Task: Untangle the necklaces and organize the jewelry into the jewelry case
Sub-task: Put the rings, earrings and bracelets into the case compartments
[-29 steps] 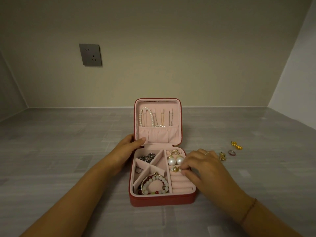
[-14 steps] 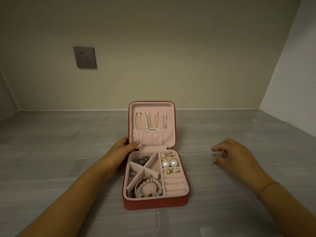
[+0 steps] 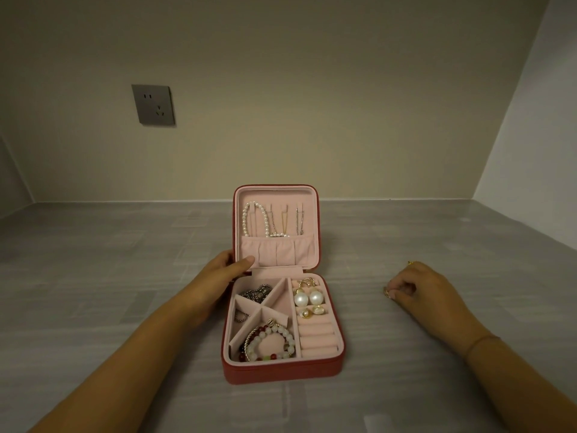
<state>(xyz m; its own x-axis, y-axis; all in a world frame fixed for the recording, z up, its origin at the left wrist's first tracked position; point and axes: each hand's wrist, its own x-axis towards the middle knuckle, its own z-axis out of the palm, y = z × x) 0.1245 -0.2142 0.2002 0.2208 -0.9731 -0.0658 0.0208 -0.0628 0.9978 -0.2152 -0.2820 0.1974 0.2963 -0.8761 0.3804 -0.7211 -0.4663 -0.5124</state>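
Head view: the right hand point(image 3: 421, 289), seen at the ring rolls of the jewelry case point(image 3: 281, 371) a second ago, has been carried out to the right and is now lowered onto the worktop point(image 3: 125, 276), well apart from the case. Its fingers are curled down and a small gold piece point(image 3: 387, 292) is pinched at the fingertips, against the worktop. A second gold piece point(image 3: 411, 263) is partly seen just beyond the knuckles.

The left hand point(image 3: 218, 270) has been kept where it was: the lower left corner of the upright lid is gripped, with the thumb laid across the pink pocket inside and the fingers behind.

The case is placed open at the middle of the worktop. A pearl necklace point(image 3: 256, 218) is hung in the lid, pearl earrings point(image 3: 307, 298) are set at the ring rolls, and a bead bracelet point(image 3: 271, 342) is laid in the near left compartment.
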